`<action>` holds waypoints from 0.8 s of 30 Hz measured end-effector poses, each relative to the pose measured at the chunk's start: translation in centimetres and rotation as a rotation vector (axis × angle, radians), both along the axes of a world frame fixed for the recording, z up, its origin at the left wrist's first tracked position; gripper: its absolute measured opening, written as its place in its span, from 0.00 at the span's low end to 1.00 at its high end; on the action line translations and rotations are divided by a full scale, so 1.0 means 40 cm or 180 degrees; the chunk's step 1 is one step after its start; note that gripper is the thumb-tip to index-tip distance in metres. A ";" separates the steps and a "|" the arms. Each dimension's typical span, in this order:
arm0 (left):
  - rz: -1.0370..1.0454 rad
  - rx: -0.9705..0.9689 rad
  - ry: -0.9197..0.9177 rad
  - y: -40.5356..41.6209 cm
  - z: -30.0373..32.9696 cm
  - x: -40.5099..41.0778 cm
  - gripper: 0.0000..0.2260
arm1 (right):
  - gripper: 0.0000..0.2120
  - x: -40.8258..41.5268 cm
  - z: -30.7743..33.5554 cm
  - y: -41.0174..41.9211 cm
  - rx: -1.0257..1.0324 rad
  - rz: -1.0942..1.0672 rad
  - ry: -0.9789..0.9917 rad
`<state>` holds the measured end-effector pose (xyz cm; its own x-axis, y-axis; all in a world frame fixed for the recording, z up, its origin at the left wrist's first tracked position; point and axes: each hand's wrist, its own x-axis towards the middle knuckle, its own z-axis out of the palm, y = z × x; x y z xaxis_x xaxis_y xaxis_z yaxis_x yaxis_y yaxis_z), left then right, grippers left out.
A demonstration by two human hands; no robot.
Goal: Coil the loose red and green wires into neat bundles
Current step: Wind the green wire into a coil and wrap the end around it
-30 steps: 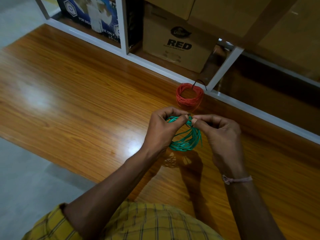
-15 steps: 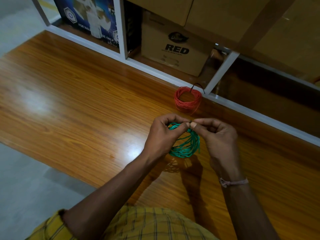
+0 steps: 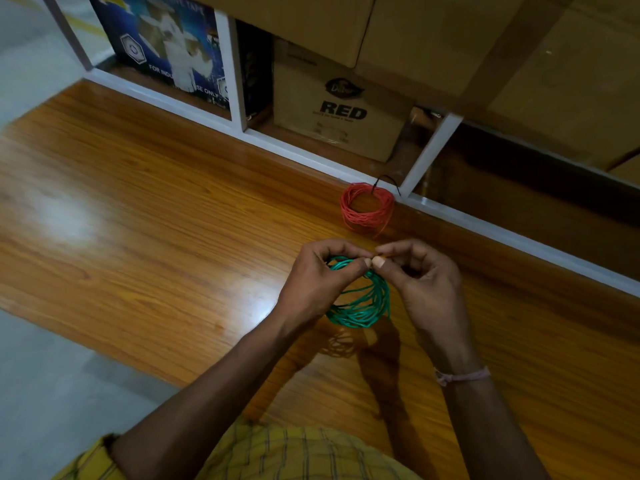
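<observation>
Your left hand (image 3: 320, 284) and right hand (image 3: 420, 280) still pinch the green coil (image 3: 363, 306) at its top with thumbs now touching, which suggests the tie-off is nearly done; the red coil (image 3: 367, 207) beyond already lies bundled.

We see a green wire coil (image 3: 360, 306), a red wire coil (image 3: 367, 209) with a dark tie, an orange-brown wood-grain table (image 3: 156, 216), white shelf frame (image 3: 433, 147), tan box (image 3: 339, 112) with black "RED" print, blue-and-white box (image 3: 166, 50), yellow plaid shirt (image 3: 294, 455), pink wrist thread (image 3: 464, 375).
</observation>
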<state>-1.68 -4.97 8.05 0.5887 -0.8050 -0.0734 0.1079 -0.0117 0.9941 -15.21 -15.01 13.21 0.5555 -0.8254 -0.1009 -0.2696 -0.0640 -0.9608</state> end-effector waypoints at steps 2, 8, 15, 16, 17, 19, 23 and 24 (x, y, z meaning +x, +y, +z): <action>-0.0018 0.0027 -0.0016 0.002 0.002 0.003 0.02 | 0.05 -0.001 -0.005 0.002 -0.0096 -0.0044 0.0074; -0.0111 0.0122 -0.0108 0.002 0.004 0.018 0.03 | 0.05 -0.003 -0.009 0.000 -0.0593 0.0080 0.0294; -0.0547 0.0141 -0.0198 0.025 0.020 0.051 0.06 | 0.05 -0.003 0.009 -0.032 -0.0663 0.0218 0.0401; -0.0594 0.0161 -0.0194 0.028 0.024 0.054 0.06 | 0.05 -0.002 0.009 -0.037 -0.0553 0.0284 0.0423; -0.0616 0.0184 -0.0188 0.030 0.026 0.058 0.06 | 0.04 0.001 0.009 -0.040 -0.0433 0.0344 0.0432; -0.0641 0.0219 -0.0173 0.034 0.027 0.066 0.06 | 0.03 0.006 0.008 -0.046 -0.0202 0.0418 0.0452; -0.0637 0.0251 -0.0184 0.036 0.025 0.072 0.03 | 0.03 0.014 0.000 -0.055 -0.0007 0.0420 0.0464; -0.0627 0.0255 -0.0168 0.035 0.023 0.073 0.03 | 0.03 0.016 -0.002 -0.055 -0.0014 0.0405 0.0465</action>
<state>1.22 -3.58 8.99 0.4252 -0.8978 -0.1151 0.0436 -0.1067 0.9933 -14.57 -17.21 13.14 0.6352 -0.7499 -0.1847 -0.3956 -0.1106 -0.9117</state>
